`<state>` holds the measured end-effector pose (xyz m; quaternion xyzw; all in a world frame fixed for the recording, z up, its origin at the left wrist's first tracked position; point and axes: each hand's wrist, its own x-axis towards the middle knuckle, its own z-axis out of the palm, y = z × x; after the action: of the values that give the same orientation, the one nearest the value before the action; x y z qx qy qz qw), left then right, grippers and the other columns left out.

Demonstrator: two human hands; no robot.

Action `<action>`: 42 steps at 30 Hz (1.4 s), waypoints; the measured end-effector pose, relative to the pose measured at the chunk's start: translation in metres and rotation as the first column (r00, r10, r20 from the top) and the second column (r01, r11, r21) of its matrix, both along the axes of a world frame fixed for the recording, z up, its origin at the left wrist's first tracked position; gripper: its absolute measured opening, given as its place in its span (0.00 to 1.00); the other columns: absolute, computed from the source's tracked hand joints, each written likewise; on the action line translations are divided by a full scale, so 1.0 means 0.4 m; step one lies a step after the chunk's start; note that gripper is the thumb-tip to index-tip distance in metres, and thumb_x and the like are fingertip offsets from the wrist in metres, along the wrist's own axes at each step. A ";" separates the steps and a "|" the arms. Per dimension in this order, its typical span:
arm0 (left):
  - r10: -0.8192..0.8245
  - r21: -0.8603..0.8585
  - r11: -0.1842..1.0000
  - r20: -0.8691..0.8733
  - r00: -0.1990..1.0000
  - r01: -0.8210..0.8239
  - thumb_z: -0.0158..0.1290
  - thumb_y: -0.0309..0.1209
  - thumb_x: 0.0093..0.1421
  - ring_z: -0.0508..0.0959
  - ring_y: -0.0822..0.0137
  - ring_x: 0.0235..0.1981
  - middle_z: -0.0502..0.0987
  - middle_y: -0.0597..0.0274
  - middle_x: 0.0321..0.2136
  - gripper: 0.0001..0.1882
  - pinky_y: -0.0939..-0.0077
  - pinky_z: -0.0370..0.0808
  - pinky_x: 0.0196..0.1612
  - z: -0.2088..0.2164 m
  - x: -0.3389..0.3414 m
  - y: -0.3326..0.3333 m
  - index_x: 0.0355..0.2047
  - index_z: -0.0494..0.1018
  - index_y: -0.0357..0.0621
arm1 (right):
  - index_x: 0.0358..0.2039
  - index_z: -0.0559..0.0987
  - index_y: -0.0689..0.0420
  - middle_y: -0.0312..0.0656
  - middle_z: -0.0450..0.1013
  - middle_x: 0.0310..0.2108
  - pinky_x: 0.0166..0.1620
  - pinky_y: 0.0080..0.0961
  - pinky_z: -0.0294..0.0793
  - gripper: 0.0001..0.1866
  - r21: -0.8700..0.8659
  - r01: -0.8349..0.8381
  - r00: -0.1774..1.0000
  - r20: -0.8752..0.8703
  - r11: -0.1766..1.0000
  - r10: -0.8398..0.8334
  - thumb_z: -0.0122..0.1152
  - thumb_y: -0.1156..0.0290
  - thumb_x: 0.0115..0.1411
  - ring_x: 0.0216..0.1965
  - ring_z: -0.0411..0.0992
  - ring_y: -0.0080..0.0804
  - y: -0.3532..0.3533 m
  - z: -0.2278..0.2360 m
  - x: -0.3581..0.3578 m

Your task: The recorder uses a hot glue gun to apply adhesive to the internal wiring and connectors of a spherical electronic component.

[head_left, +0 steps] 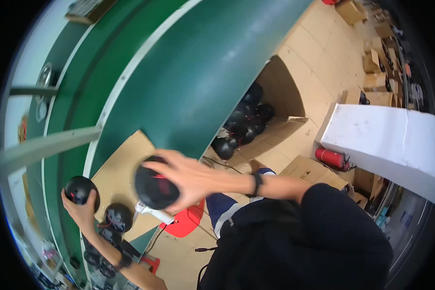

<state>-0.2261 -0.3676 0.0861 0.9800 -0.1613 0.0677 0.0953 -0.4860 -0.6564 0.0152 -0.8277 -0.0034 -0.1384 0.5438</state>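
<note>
- Your right hand point(191, 181) has its fingers spread and clamped around a large black ball point(152, 191) with a red mark; the wide grip probably suits its smooth, round shell. Motion blurs it slightly.
- Your left hand point(83, 210) closes its fingers and thumb around a smaller-looking black ball point(78, 186) near the white rail point(112, 100). You appear to cup it from the near side for control; whether it rests on anything, I cannot tell.
- Under and between your hands lies a cardboard sheet point(116, 166) on the green worktop point(193, 72), perhaps there to spare both surfaces from scratches.
- A white corded tool point(154, 213) sits just beside the right-hand ball, its cable end toward you, likely so it stays within easy reach.
- More black balls point(118, 217) cluster by your left forearm, close together, presumably to leave the sheet free.
- Beyond the worktop's edge, an open carton point(287, 92) holds many similar balls point(239, 125); its walls seem to stop them rolling away.
</note>
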 end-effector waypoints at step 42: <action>-0.681 -0.498 0.701 -0.679 0.274 0.510 0.58 0.34 0.56 0.70 0.46 0.59 0.69 0.43 0.55 0.34 0.57 0.72 0.57 -0.688 -0.862 -0.857 0.62 0.62 0.37 | 0.47 0.77 0.62 0.48 0.71 0.55 0.48 0.27 0.75 0.13 -0.089 0.365 0.817 -0.445 0.927 -0.365 0.56 0.82 0.61 0.51 0.74 0.40 -0.729 -0.823 -0.760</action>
<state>-0.5707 -0.7104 -0.1892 0.7396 -0.4450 -0.4293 0.2658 -0.7901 -0.9479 -0.3139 -0.8220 0.2824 -0.0427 0.4927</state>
